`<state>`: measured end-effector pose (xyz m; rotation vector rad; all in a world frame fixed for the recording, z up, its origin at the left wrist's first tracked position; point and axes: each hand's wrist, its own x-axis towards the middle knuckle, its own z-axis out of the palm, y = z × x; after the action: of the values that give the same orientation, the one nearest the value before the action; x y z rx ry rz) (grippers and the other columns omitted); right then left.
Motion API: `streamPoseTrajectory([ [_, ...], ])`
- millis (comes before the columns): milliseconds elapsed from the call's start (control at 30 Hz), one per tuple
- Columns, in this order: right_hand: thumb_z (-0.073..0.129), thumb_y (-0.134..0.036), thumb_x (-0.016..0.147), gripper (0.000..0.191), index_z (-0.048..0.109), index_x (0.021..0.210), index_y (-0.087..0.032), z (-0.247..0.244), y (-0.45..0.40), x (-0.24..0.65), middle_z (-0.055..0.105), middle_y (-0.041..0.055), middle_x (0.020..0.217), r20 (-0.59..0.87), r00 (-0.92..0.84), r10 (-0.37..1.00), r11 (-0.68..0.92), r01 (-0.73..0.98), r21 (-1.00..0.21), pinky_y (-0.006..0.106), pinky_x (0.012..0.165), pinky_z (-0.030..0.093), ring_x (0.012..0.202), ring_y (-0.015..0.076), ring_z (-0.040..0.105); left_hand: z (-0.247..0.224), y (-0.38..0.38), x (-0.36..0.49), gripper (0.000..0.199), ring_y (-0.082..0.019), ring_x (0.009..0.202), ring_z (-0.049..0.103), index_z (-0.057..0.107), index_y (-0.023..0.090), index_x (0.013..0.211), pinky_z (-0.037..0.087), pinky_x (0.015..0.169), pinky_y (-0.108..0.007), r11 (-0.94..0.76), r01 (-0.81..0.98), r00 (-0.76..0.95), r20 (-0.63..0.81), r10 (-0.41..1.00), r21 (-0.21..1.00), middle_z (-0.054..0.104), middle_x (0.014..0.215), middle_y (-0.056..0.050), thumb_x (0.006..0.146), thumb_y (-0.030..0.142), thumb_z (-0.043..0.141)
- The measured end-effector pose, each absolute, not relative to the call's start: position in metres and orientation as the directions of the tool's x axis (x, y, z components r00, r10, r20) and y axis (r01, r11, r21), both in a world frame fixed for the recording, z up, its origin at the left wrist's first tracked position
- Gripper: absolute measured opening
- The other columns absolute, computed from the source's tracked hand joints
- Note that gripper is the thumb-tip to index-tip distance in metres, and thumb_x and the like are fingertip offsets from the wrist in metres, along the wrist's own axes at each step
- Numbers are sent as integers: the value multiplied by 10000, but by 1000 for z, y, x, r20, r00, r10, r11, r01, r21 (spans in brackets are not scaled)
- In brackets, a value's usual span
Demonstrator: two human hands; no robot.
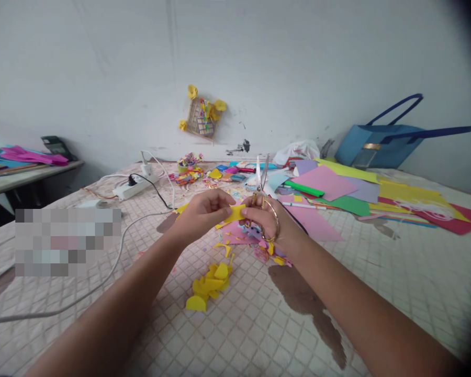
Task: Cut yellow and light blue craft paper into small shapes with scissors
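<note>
Between my two hands is a small yellow piece of paper (236,212). My left hand (206,210) pinches its left end between thumb and fingers. Its right end is in the fingertips of my right hand (261,215), which also carries a pair of scissors (272,222) with gold handles. The scissor blades point up, away from the paper, and stand apart. Below the hands lies a loose pile of cut yellow paper pieces (211,283), some with rounded edges. Colourful paper scraps (267,250) lie under my right wrist, partly hidden by it.
Coloured paper sheets (329,180) spread across the right side, near a blue bag (380,141). A white power strip (136,187) with cables lies at the left. A small pot of scraps (189,162) stands at the back. A craft with yellow flowers (204,118) leans on the wall.
</note>
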<state>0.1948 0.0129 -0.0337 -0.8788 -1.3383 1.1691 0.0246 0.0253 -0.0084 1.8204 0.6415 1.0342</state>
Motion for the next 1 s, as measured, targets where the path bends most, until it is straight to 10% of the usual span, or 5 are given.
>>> streamPoseTrajectory([
  [1000,596,-231,547,114,561,634,-166,-23,6,192,586,-10,505,254,-108,961,249,-52,-967,262,520,390,498,136,554,-7,27,22,155,-93,622,531,615,146,847,432,583,-215,-458,32,473,390,790,888,577,707,-2,767,243,525],
])
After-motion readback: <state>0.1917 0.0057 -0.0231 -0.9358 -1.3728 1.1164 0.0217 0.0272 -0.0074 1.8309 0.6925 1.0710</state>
